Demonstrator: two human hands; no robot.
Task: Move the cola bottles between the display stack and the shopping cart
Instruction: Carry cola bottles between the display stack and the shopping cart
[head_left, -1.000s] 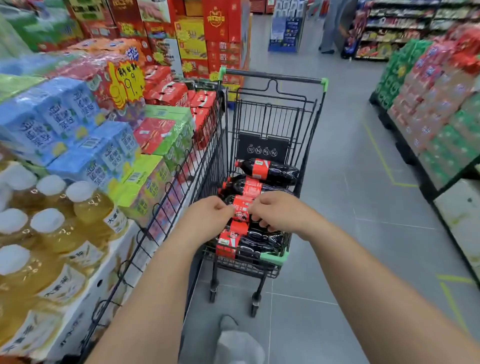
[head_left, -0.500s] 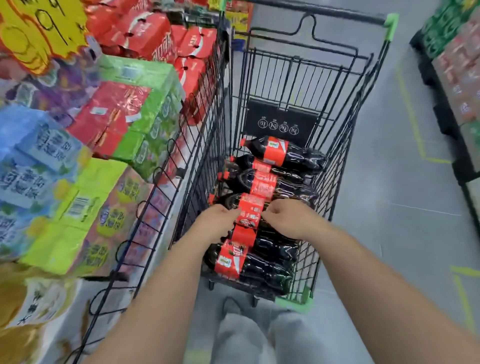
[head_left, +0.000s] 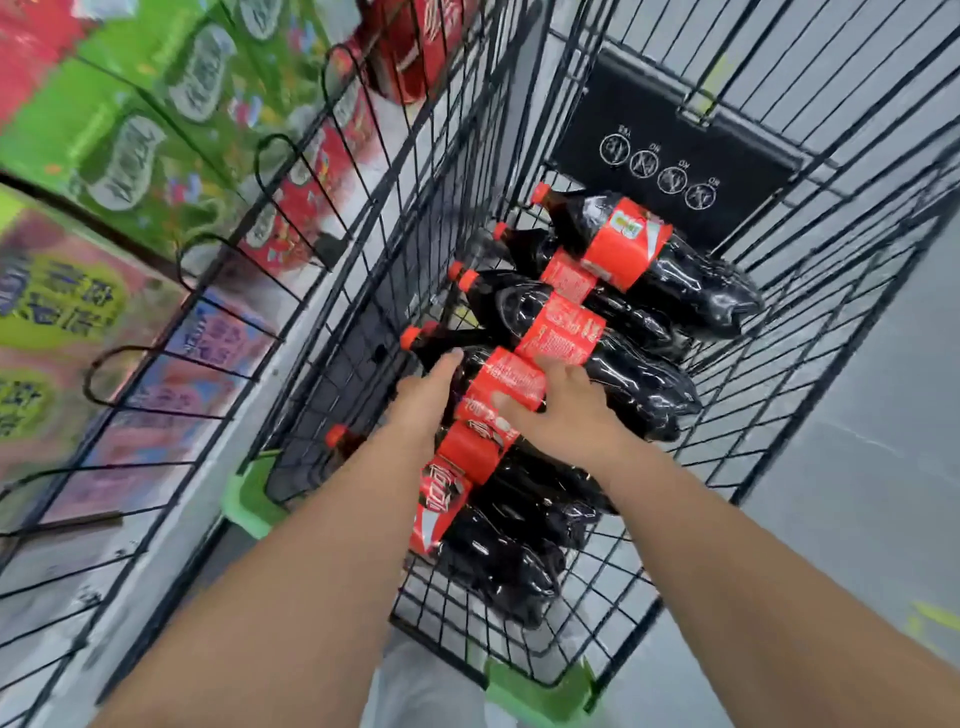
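Still clasped mid-pile, one dark, red-labelled plastic cola bottle (head_left: 511, 376) sits in the curled left hand (head_left: 426, 397) and right hand (head_left: 563, 413) inside the black wire shopping cart (head_left: 447, 171); at least six bottles (head_left: 649, 249) lie there, unmoved.

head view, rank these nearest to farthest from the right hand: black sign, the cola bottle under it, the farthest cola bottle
1. Mid-cart cola bottle, directly under the right hand.
2. Farthest cola bottle, at the cart's far end.
3. Black sign, on the far wall behind that bottle.
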